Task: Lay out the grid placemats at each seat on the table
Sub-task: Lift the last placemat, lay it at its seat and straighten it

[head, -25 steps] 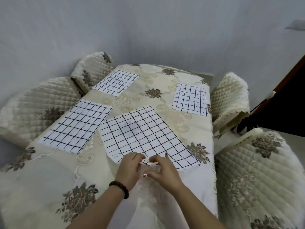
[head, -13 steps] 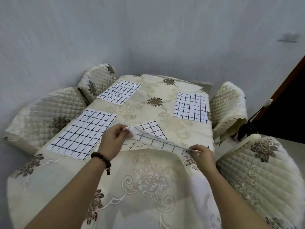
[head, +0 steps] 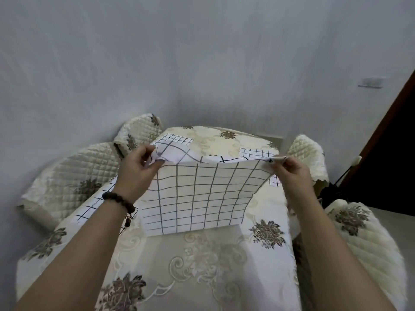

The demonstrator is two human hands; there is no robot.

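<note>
Above the middle of the cream floral-embroidered cloth surface [head: 202,261], I see a white fabric placemat with a dark grid pattern [head: 202,191] hanging almost upright, lifted clear except perhaps at its lower edge, which sits low over the cloth; I cannot tell whether it touches. My left hand [head: 137,173], at about 10 o'clock from the mat's centre, is pinched shut on the mat's upper left corner, where the fabric folds over the fingers. My right hand [head: 289,169], at about 2 o'clock, is pinched shut on the upper right corner. The two hands are well apart, so the top edge stretches between them with a slight sag in the middle. A dark beaded bracelet [head: 119,198] circles the left wrist.

Three more grid placemats lie flat on the surface: one at 9 o'clock [head: 98,203], partly covered by the left forearm; one at 11 o'clock [head: 176,139], showing just above the left hand; and one at 1 o'clock [head: 253,151], mostly hidden behind the held mat.

Cream quilted chair covers with brown flower motifs ring the surface: two at the left [head: 74,176] [head: 139,131], and two at the right [head: 307,158] [head: 368,241].
</note>
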